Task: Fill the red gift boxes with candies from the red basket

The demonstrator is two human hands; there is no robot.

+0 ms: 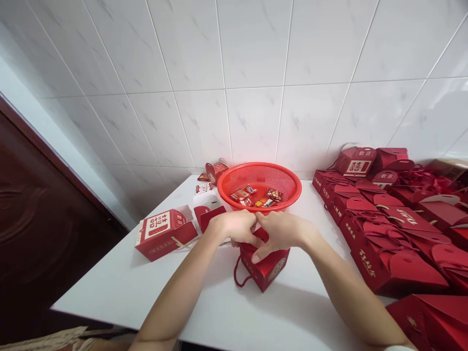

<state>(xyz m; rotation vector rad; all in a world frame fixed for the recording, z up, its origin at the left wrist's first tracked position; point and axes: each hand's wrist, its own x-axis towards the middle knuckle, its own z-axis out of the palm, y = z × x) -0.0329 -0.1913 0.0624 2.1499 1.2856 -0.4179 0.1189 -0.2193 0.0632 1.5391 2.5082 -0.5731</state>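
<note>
A small red gift box [263,273] stands on the white table [204,302], just in front of a red plastic basket [297,187]. My left hand [237,226] grips the top of this box from the left, fingers bent over the far side. From the right, my right hand [281,233] holds the same top, its thumb lying across the near face. The two hands meet over the box and hide most of its upper flaps. A dark red cord handle [237,279] loops out at the box's lower left. Wrapped sweets [241,196] lie inside the basket.
To the left, a red and white box [161,234] lies beside an open box [208,214]. More wrapped sweets [203,187] and a small red box [216,171] sit behind. Rows of closed red gift boxes [376,243] fill the right side. A tiled wall [252,122] rises behind.
</note>
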